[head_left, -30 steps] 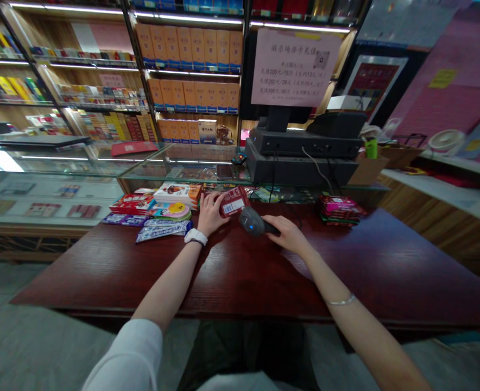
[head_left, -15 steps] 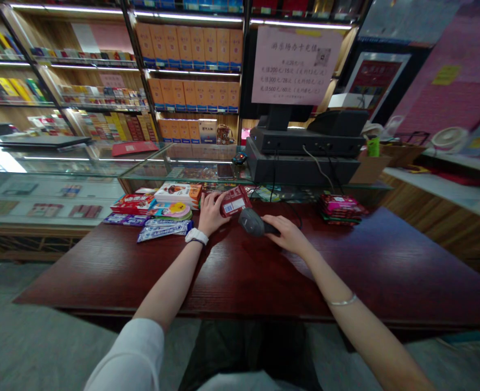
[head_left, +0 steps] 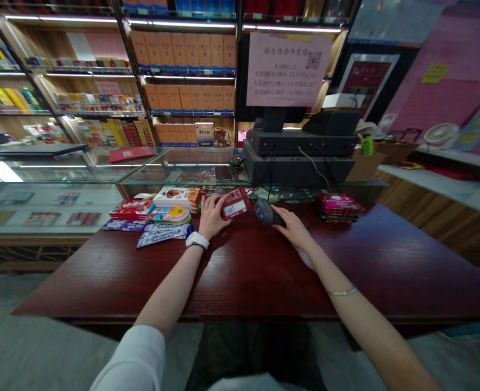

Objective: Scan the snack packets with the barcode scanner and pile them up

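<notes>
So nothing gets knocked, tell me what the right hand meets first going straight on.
The right hand, leading with its scanner, would probably meet the red packet in the left hand first, though depth is hard to judge.

And here's the tabletop (head_left: 240, 277), dark red wood under a glossy varnish, throwing back the light! The barcode scanner (head_left: 266, 212) is dark plastic, smooth and matt, while the red packet (head_left: 235, 204) beside it shows a shiny printed coat. Look at those snack wrappers (head_left: 162, 234), crinkled foil with a metallic sheen! Behind them, the display case (head_left: 183, 174) is smooth clear glass, the till stand (head_left: 297, 168) matt black plastic, the sign (head_left: 289, 69) plain dull paper. The cardboard box (head_left: 364, 168) is brown and dull. On the arms, a thin polished metal bangle (head_left: 343, 292), a smooth white watch strap (head_left: 197, 239), and a soft matt cloth sleeve (head_left: 130, 361).
</notes>
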`<state>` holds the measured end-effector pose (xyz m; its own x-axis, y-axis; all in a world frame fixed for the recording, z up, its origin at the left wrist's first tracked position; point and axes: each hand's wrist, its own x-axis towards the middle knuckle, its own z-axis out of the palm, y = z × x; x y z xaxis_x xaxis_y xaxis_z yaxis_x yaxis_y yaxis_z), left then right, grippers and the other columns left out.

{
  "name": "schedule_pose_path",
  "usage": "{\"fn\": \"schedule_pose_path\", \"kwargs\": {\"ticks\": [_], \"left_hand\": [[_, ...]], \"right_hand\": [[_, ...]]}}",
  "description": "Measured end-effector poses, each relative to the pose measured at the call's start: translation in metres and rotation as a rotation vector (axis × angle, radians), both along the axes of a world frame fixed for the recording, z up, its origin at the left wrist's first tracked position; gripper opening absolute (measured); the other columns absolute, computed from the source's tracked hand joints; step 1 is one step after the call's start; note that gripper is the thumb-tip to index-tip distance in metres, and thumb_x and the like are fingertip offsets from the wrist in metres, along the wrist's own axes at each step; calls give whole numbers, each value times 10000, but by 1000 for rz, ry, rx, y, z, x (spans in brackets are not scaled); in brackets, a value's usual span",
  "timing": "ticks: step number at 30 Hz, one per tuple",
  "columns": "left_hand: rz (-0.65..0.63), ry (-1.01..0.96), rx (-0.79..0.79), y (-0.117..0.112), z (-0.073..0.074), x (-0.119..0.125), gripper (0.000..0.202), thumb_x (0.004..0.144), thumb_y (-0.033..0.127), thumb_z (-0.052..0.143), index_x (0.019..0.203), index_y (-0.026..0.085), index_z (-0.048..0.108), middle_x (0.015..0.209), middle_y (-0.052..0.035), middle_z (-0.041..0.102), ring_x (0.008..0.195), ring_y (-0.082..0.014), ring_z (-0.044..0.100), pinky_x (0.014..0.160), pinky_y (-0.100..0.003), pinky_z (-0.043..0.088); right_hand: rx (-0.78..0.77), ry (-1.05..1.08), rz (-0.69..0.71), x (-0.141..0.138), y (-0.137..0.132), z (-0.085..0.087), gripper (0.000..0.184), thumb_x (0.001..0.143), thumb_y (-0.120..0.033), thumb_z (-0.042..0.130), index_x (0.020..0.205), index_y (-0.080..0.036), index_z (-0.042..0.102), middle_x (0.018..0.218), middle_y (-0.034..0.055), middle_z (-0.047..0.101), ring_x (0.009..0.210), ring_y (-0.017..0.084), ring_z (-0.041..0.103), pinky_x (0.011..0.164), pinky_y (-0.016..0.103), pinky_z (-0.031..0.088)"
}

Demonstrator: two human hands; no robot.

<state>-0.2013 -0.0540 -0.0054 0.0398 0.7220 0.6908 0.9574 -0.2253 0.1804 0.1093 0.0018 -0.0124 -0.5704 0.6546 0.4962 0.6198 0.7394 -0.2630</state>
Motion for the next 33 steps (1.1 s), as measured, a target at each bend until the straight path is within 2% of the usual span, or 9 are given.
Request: {"fn": "schedule_pose_path", "kwargs": {"ticks": [4, 11, 22, 26, 28, 30, 33], "left_hand": [[-19, 2, -8, -1, 0, 2, 823, 674, 363, 751, 1426, 267, 430, 1310, -95, 531, 1270, -329, 470, 1217, -581, 136], [-36, 14, -3, -3, 1, 4, 810, 672, 366, 754, 1414, 258, 447, 1305, -102, 536, 1265, -328, 471, 1216, -570, 143], [-41, 22, -6, -3, 1, 5, 822, 668, 369, 760, 1422, 274, 445, 1296, -99, 544, 1269, -323, 474, 1214, -575, 140], [-47, 27, 3, -2, 0, 5, 767, 673, 378, 767, 1382, 276, 494, 1309, -103, 539, 1272, -326, 473, 1212, -585, 137], [-52, 32, 2, -2, 1, 6, 704, 672, 387, 772, 1329, 274, 546, 1317, -106, 538, 1276, -333, 470, 1207, -596, 137], [-57, 39, -2, -2, 3, 7, 649, 665, 395, 779, 1274, 274, 591, 1322, -107, 539, 1277, -337, 470, 1204, -604, 136], [-65, 42, -5, -2, 4, 7, 615, 651, 397, 793, 1228, 264, 625, 1321, -116, 540, 1269, -338, 478, 1204, -602, 139]], "right_hand": [[-5, -7, -62, 10, 13, -10, 695, 875, -289, 577, 1515, -305, 307, 1350, 95, 587, 1096, 291, 609, 940, 482, 493], [-61, -32, -128, 14, 26, -24, 744, 848, -263, 598, 1519, -326, 284, 1339, 75, 593, 1094, 286, 604, 918, 458, 484], [70, -117, -249, 22, 35, -37, 675, 837, -271, 591, 1475, -344, 386, 1212, 90, 648, 927, 275, 626, 832, 429, 504], [54, -95, -255, 18, 30, -34, 755, 748, -158, 549, 1467, -325, 391, 1309, 90, 595, 1113, 297, 583, 932, 490, 477], [63, -75, -245, 13, 24, -27, 777, 707, -124, 518, 1457, -292, 401, 1412, 96, 517, 1267, 310, 496, 1040, 568, 396], [102, -55, -218, 4, 17, -17, 735, 724, -121, 494, 1444, -252, 415, 1477, 110, 450, 1360, 311, 409, 1119, 619, 285], [190, -65, -131, -15, 7, -1, 734, 738, -85, 474, 1449, -256, 407, 1527, 83, 402, 1428, 282, 329, 1177, 581, 215]]}}
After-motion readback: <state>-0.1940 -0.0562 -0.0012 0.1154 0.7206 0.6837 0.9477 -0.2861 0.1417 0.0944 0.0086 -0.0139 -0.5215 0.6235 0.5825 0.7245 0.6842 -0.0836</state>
